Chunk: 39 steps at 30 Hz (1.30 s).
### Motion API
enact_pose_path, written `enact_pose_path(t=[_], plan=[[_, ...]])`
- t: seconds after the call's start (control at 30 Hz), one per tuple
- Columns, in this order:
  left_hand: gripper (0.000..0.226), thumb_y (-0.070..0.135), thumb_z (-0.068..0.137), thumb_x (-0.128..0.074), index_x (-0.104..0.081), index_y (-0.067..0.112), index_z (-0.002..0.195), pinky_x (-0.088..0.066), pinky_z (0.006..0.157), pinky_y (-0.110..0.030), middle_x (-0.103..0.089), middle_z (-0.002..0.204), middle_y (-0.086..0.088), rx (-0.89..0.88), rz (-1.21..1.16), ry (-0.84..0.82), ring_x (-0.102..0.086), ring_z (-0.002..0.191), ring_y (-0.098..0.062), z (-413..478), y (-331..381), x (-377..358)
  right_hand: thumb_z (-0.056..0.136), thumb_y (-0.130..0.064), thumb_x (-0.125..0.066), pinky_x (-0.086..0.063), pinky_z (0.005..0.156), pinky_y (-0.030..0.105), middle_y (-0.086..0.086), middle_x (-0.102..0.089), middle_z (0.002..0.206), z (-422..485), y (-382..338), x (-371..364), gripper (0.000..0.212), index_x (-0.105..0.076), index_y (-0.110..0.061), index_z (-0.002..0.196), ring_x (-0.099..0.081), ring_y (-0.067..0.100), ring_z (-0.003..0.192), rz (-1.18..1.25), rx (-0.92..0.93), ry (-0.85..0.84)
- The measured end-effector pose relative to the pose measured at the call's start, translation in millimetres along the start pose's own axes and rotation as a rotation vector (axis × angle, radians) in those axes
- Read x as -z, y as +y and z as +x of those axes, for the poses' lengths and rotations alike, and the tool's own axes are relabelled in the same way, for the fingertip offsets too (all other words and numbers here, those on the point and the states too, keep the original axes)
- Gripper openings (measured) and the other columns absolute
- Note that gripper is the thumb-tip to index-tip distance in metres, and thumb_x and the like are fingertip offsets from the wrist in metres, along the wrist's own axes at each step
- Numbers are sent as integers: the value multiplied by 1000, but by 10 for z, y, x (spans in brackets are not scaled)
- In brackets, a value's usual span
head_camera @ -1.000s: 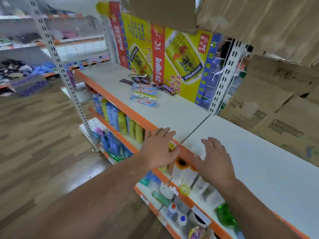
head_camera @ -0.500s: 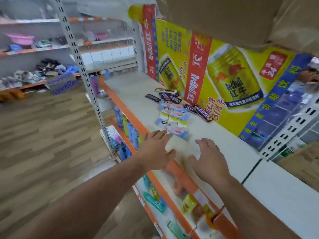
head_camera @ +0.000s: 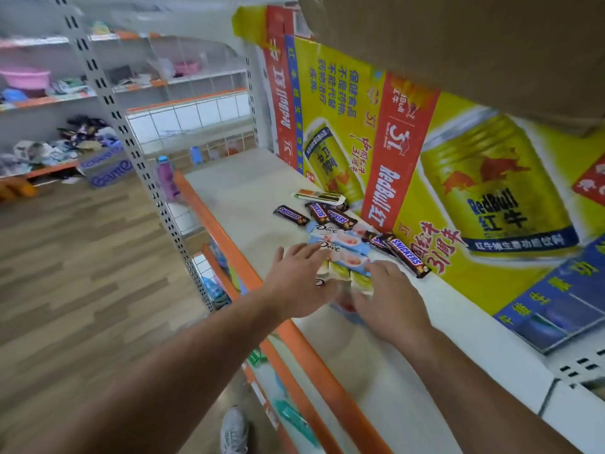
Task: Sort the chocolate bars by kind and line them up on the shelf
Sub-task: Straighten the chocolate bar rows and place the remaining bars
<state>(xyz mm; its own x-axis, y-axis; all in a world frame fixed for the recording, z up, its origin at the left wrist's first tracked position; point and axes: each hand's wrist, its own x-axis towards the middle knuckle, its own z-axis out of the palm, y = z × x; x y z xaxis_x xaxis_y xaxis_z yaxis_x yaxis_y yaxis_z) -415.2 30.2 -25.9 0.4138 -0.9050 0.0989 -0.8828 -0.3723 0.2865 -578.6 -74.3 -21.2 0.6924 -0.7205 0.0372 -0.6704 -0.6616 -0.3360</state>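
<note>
A loose pile of chocolate bars lies on the white shelf (head_camera: pixel 235 188) with an orange front edge. Several brown Snickers bars (head_camera: pixel 406 257) lie by the back poster, more Snickers (head_camera: pixel 291 215) further left. Light-blue Dove bars (head_camera: pixel 340 239) lie in the middle, pale green-and-white bars (head_camera: pixel 343 271) nearer me. A green-and-orange bar (head_camera: pixel 319 195) lies at the far end. My left hand (head_camera: pixel 299 283) hovers with spread fingers over the near bars. My right hand (head_camera: pixel 388 298) is beside it, fingers reaching onto the pale bars; whether it grips one is hidden.
A yellow Red Bull poster (head_camera: pixel 491 191) backs the shelf. A cardboard box (head_camera: pixel 458 34) hangs overhead. Bottles and packets fill the lower shelves (head_camera: pixel 288 414). A perforated upright post (head_camera: pixel 131 158) stands left. My grey shoe (head_camera: pixel 234 430) is on the wooden floor.
I have moved left along the shelf. Both hands went from the empty shelf front edge to the pile of chocolate bars, now over the nearest ones.
</note>
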Motion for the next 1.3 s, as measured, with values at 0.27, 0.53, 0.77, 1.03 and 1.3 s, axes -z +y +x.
enact_pose_path(t=[0.27,0.53,0.77,1.03,1.3], plan=[[57,53,89,-36,-36,35,144,-21,115,-52,-38,152,7,-80,-20,-8,-28,142,-22,787,-487,9,88,-41,-56,-44,97,36,-1,-44,140,614,-167,-107,55,-44,-21,138,-46,20,125,-1,-74,37],[53,41,89,-37,-43,28,140,-30,110,-50,-44,148,4,-188,27,19,-38,136,-23,1567,-1046,134,89,-43,-55,-48,95,38,-1,-52,129,1214,-489,-194,48,-51,-21,132,-52,20,117,1,-144,105],[52,25,93,-45,-38,26,144,-27,112,-49,-42,149,4,-274,30,-84,-33,139,-19,2128,-1395,79,86,-40,-61,-51,90,40,-2,-55,119,1371,-565,-224,42,-55,-23,124,-57,18,107,41,-291,92],[46,23,83,-63,-53,24,127,-44,84,-37,-54,115,-5,-346,34,-57,-49,105,-27,2428,-1448,-9,86,-34,-60,-47,85,31,0,-61,113,1378,-567,-247,38,-61,-21,121,-56,19,103,7,-327,107],[36,17,82,-65,-50,21,114,-45,77,-38,-60,107,-4,-332,-57,-90,-52,98,-26,2500,-1408,-15,90,-29,-50,-40,87,27,-2,-61,117,1337,-550,-261,35,-62,-19,121,-51,18,109,-22,-289,78]])
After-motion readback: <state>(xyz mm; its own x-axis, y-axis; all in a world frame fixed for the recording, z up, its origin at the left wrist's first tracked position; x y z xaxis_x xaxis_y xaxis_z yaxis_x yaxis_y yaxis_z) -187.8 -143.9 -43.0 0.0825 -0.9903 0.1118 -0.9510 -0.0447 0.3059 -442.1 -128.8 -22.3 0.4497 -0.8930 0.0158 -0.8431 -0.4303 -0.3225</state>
